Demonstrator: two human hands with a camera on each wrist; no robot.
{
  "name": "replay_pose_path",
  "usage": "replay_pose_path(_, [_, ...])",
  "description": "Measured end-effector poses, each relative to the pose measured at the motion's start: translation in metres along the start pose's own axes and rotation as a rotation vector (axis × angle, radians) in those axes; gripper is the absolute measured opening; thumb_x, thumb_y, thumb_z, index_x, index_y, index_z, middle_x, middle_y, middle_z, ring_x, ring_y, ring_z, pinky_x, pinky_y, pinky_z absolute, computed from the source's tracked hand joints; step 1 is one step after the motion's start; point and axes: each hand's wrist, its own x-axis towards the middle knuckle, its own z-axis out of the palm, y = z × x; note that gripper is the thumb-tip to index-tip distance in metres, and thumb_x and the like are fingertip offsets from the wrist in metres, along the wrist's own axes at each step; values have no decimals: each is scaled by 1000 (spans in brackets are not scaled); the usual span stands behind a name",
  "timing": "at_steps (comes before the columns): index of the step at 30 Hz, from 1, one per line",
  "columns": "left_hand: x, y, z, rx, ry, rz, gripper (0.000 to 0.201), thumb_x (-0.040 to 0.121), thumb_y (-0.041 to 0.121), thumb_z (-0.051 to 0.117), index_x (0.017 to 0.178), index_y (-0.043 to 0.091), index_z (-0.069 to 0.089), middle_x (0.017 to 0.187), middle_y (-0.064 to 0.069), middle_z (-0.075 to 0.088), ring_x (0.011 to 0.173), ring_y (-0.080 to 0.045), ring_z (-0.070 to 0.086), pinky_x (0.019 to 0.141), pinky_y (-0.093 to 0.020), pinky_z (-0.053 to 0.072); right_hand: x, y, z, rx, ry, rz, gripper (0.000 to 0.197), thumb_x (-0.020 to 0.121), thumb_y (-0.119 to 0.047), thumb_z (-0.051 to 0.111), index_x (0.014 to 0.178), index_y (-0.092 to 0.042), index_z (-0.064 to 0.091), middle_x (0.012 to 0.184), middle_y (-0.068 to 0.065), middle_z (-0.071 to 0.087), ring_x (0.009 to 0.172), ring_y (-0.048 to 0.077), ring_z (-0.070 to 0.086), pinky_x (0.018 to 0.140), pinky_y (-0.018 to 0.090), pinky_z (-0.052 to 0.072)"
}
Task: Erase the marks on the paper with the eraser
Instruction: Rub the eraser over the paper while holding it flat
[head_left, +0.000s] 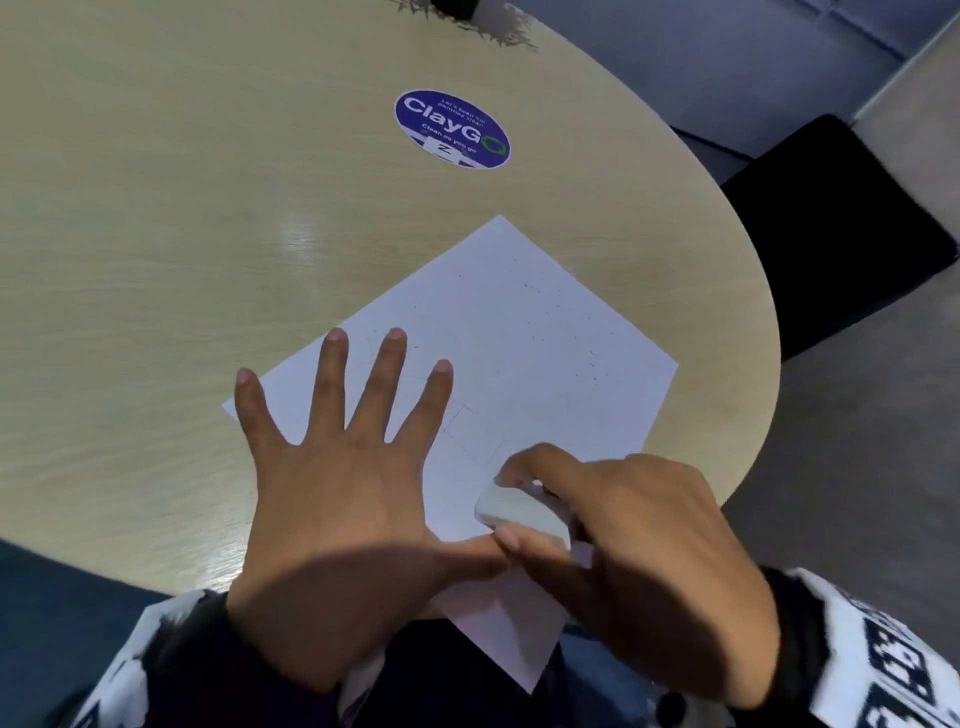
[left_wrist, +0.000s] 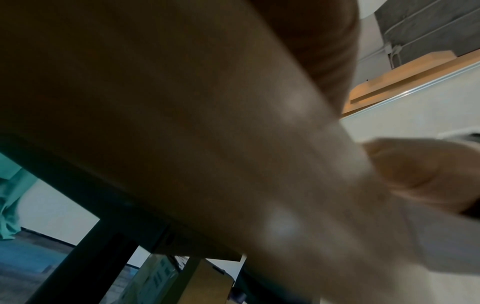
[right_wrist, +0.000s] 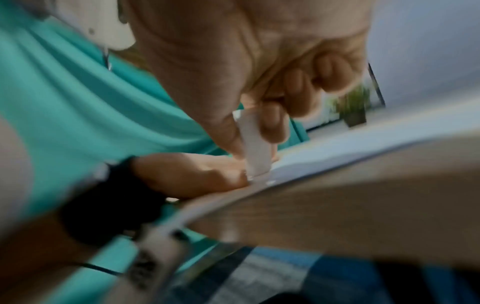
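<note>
A white sheet of paper (head_left: 519, 338) lies cornerwise on the round wooden table (head_left: 182, 234), its near corner hanging over the table edge. Faint pencil lines of a square (head_left: 470, 431) show near its middle, and small dark specks dot its far right part. My left hand (head_left: 337, 467) lies flat on the paper's left side with fingers spread. My right hand (head_left: 613, 525) pinches a white eraser (head_left: 519, 512) between thumb and fingers, its end down on the paper beside my left thumb. In the right wrist view the eraser (right_wrist: 255, 148) stands upright on the paper (right_wrist: 324, 152).
A round blue ClayGo sticker (head_left: 452, 130) is stuck on the table beyond the paper. A black chair seat (head_left: 836, 228) stands off the table's right side. A potted plant (right_wrist: 353, 109) sits at the table's far edge. The left wrist view is filled by my blurred palm (left_wrist: 207, 123).
</note>
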Motion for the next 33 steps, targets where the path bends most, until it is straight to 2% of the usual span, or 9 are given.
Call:
replay_pose_path(5, [-2, -2, 1, -55, -36, 13, 119, 52, 102, 21, 141, 26, 46, 152, -7, 35, 141, -38, 27, 100, -76, 12, 26, 19, -3, -28, 123, 28, 23, 88, -53, 41, 101, -37, 52, 52, -13, 51, 56, 13, 58, 50, 32, 42])
replay_pose_path(8, [-3, -3, -2, -70, -50, 19, 118, 52, 101, 23, 140, 26, 49, 151, -8, 37, 140, -39, 30, 99, -77, 13, 16, 2, -2, -12, -6, -25, 25, 87, -56, 39, 101, -38, 50, 57, -16, 58, 56, 8, 54, 51, 31, 40])
replay_pose_path(12, [0, -1, -6, -27, -66, 10, 118, 48, 103, 12, 148, 45, -8, 159, -1, -20, 144, -34, -20, 103, -73, -9, 28, 16, -6, -57, 109, 31, 34, 85, -61, 31, 99, -38, 52, 50, -14, 53, 56, 13, 58, 49, 30, 39])
replay_pose_path(15, [0, 1, -9, -10, -113, -27, 117, 50, 102, 10, 150, 43, 7, 161, -2, -5, 147, -34, -9, 104, -73, -5, 21, 0, -4, -80, 25, -43, 29, 84, -58, 38, 99, -37, 51, 55, -11, 59, 56, 16, 57, 49, 33, 42])
replay_pose_path(19, [1, 1, -10, -2, -200, -35, 121, 47, 102, 9, 139, 37, -34, 149, 1, -42, 136, -32, -39, 100, -72, -17, 30, 14, -8, -95, 74, 28, 33, 84, -59, 33, 98, -38, 53, 51, -13, 55, 54, 15, 57, 45, 26, 32])
replay_pose_path(23, [-1, 6, -13, 51, -286, -43, 122, 47, 102, 8, 134, 34, -43, 143, 0, -49, 132, -33, -44, 97, -75, -18, 35, 23, -5, -114, 76, 18, 28, 85, -55, 36, 102, -38, 51, 46, -12, 49, 47, 10, 49, 44, 28, 37])
replay_pose_path(26, [-2, 6, -14, 21, -172, -35, 124, 44, 103, 1, 145, 35, -24, 157, -5, -26, 140, -38, -28, 96, -78, -13, 32, 32, -6, -121, 12, 30, 27, 86, -57, 37, 105, -40, 48, 52, -10, 55, 48, 10, 49, 45, 30, 38])
replay_pose_path(29, [-1, -1, -14, -91, -113, 38, 109, 63, 97, 16, 136, 24, 52, 149, -13, 41, 141, -42, 24, 97, -77, 6, 37, 42, -11, -101, -14, -1, 33, 85, -61, 30, 105, -40, 47, 57, -10, 58, 49, 9, 49, 44, 26, 31])
replay_pose_path(33, [0, -2, 2, -96, -29, 94, 98, 73, 90, 24, 138, 22, 52, 149, -7, 40, 140, -39, 28, 101, -73, 13, 46, 45, -16, 0, -15, -58, 32, 86, -53, 41, 101, -29, 57, 53, -10, 51, 48, 7, 46, 46, 22, 31])
